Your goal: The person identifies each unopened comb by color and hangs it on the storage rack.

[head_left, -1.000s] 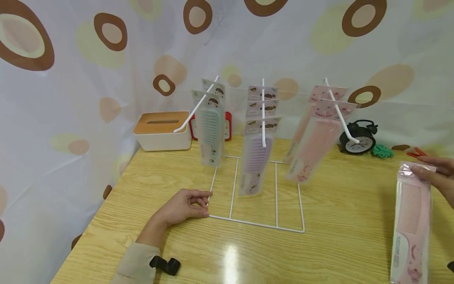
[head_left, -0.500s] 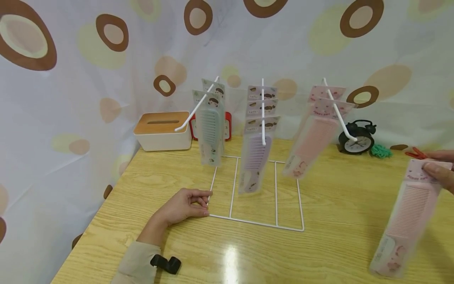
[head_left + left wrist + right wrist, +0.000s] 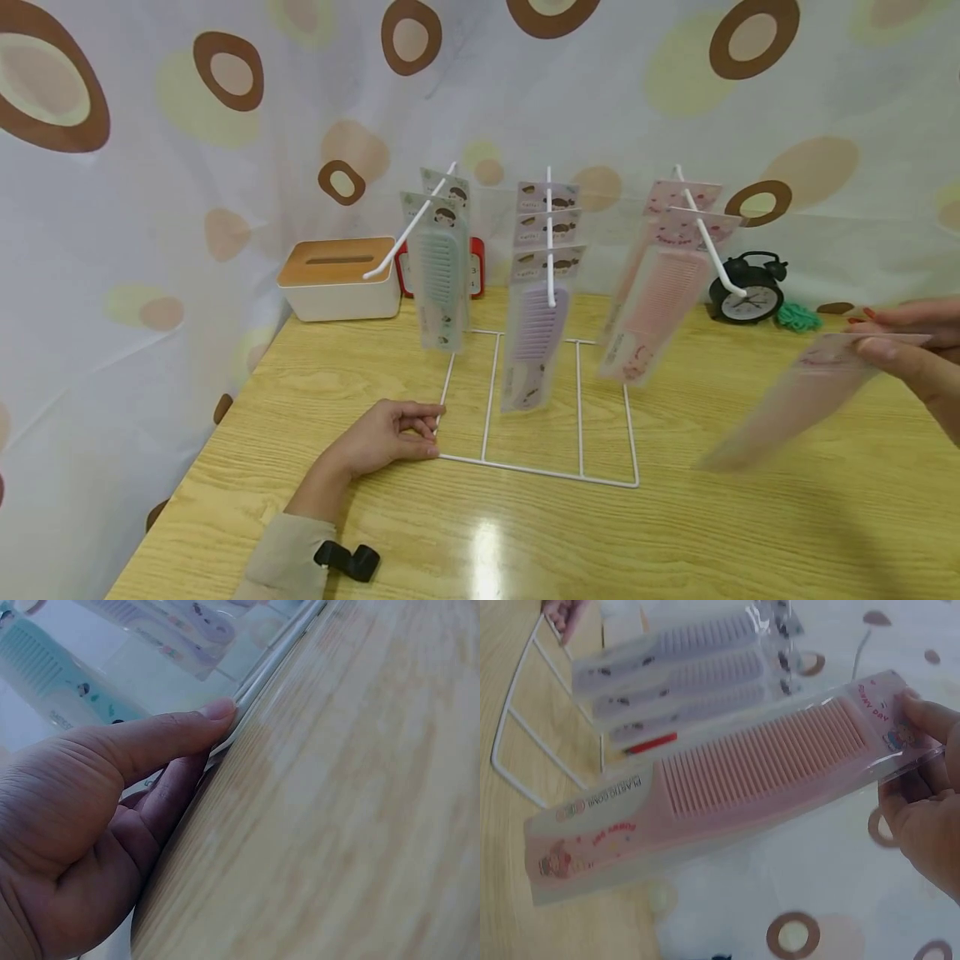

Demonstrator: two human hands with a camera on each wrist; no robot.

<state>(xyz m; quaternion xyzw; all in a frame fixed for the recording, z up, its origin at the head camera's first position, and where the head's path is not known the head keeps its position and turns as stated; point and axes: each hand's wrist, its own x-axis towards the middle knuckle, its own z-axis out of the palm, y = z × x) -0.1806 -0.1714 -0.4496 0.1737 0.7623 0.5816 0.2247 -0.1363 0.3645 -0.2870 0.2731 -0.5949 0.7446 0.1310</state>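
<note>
My right hand (image 3: pixel 918 354) pinches the top of a packaged pink comb (image 3: pixel 802 392) between thumb and fingers. The comb tilts down to the left above the table, blurred in the head view; its teeth and printed card show in the right wrist view (image 3: pixel 765 761). My left hand (image 3: pixel 382 437) holds the near left corner of a white wire rack (image 3: pixel 536 471), thumb on the wire (image 3: pixel 270 671). From the rack's prongs hang packaged green combs (image 3: pixel 438 275), purple combs (image 3: pixel 536 333) and pink combs (image 3: pixel 663 292), the pink ones nearest my right hand.
Behind the rack stand a tissue box (image 3: pixel 341 283) with a wooden lid and a red-framed calendar (image 3: pixel 477 267), partly hidden. A black alarm clock (image 3: pixel 746 292) and a green coiled thing (image 3: pixel 797 317) sit at the back right. A patterned curtain (image 3: pixel 600 100) closes off the back.
My right hand has swung the packaged pink comb up and leftward, from hanging nearly upright to slanting toward the rack. My left hand keeps its hold on the rack corner.
</note>
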